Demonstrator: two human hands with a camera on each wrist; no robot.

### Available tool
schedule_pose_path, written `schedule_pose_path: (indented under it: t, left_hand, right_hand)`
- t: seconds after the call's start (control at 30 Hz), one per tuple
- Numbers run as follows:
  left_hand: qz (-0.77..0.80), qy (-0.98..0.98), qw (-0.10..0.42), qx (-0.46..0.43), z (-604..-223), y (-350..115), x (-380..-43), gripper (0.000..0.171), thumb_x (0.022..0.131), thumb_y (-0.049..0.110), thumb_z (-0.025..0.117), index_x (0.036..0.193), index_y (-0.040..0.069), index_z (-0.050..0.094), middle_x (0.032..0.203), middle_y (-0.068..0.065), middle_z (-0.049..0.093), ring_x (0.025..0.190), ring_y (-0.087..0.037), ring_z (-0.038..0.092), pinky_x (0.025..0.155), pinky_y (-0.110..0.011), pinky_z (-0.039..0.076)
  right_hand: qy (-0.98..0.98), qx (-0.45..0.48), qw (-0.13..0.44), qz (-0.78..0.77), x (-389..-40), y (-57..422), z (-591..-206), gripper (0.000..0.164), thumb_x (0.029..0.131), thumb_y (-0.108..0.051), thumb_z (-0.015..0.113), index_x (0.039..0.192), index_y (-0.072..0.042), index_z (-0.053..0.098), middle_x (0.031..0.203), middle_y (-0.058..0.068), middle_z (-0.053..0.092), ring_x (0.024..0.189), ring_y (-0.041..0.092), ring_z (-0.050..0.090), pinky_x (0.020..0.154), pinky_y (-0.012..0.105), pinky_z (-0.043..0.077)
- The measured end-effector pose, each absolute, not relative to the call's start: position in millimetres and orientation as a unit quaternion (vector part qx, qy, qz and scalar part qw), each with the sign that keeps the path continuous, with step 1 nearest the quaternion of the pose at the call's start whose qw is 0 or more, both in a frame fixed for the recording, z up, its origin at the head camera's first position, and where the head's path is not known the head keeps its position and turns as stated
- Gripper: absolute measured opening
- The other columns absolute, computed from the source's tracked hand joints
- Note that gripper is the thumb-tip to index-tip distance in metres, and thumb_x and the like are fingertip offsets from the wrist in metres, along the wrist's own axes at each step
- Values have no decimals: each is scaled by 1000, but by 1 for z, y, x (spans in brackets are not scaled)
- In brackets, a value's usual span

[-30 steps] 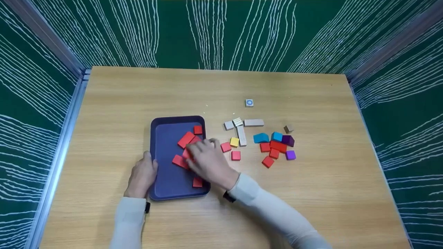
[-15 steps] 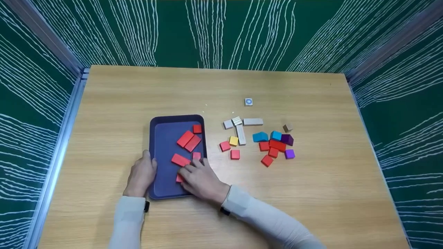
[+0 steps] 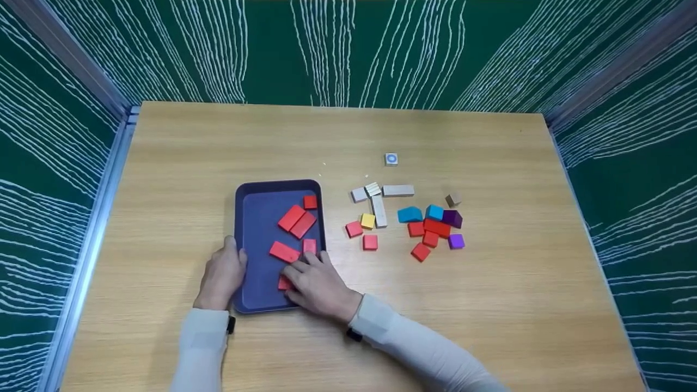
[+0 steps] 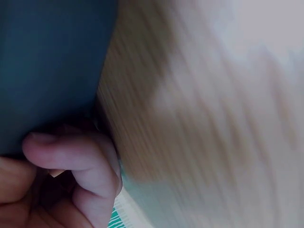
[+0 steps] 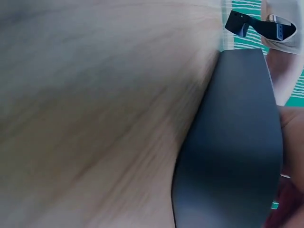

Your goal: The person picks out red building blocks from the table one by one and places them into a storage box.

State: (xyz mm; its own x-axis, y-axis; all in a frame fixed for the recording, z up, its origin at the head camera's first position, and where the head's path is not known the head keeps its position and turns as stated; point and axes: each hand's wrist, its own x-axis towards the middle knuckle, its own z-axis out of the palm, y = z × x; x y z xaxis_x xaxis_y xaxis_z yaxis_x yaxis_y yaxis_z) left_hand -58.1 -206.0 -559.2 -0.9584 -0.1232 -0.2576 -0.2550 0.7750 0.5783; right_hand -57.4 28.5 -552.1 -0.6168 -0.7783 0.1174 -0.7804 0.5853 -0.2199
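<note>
A dark blue tray (image 3: 256,299) lies on the table with several red blocks inside. My left hand (image 3: 222,275) grips its left rim; in the left wrist view the fingers (image 4: 80,156) curl at the tray wall (image 4: 52,61). My right hand (image 3: 321,286) reaches over the tray's lower right corner and pinches a red block (image 3: 284,283) between thumb and fingers, partly hidden by them. Just beyond the fingertips lie a slanted red block (image 3: 283,251) and an upright one (image 3: 309,245). Farther up are a red pair (image 3: 296,221) and a small red cube (image 3: 310,202).
Right of the tray are two red cubes (image 3: 370,242), a yellow cube (image 3: 367,220) and pale wooden blocks (image 3: 398,190). A cluster of red, blue and purple blocks (image 3: 437,228) lies further right. A cube with a ring mark (image 3: 391,159) sits behind. Green walls surround the table (image 3: 490,316).
My right hand moved from the middle red blocks down toward the tray's lower right corner, then nearly stopped there. The middle blocks came into view. My left hand stays at the rim.
</note>
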Motion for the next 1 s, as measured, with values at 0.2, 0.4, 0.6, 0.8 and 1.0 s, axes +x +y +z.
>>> schedule_pose_path:
  t: [0.2, 0.4, 0.6, 0.8, 1.0]
  left_hand:
    - [321, 935, 110, -102, -558, -206, -59, 24, 105, 15, 43, 118, -5, 43, 90, -25, 60, 79, -37, 62, 64, -52, 49]
    - [331, 931, 114, -105, -556, -206, -59, 25, 106, 16, 43, 119, -4, 44, 90, -24, 59, 77, -36, 61, 63, -51, 48]
    - [330, 931, 118, -106, -556, -209, -58, 25, 106, 17, 43, 119, -5, 43, 91, -25, 59, 77, -36, 61, 63, -51, 49]
    - [330, 930, 122, -110, -557, -208, -57, 27, 106, 19, 43, 120, -4, 42, 93, -25, 60, 78, -36, 62, 64, -51, 49]
    - [332, 927, 132, -111, -557, -207, -58, 29, 106, 20, 41, 123, -4, 41, 96, -25, 60, 78, -35, 62, 63, -50, 49]
  right_hand:
    - [-898, 392, 7, 200, -69, 49, -539, 34, 95, -36, 69, 121, -14, 67, 112, 1, 68, 99, 22, 52, 83, 44, 37]
    - [-921, 299, 37, 246, -87, 93, -528, 35, 93, -29, 72, 122, -10, 67, 115, 5, 68, 106, 26, 54, 91, 48, 37]
    - [-950, 143, 22, 276, -100, 146, -524, 42, 93, -27, 73, 130, -12, 63, 124, 5, 62, 112, 25, 50, 98, 47, 34]
    - [-955, 62, 67, 282, -110, 203, -533, 39, 94, -25, 72, 127, -8, 64, 125, 11, 63, 115, 33, 51, 98, 54, 29]
    - [-959, 2, 96, 267, -115, 253, -538, 35, 94, -18, 72, 125, -3, 65, 121, 17, 63, 108, 37, 50, 91, 56, 27]
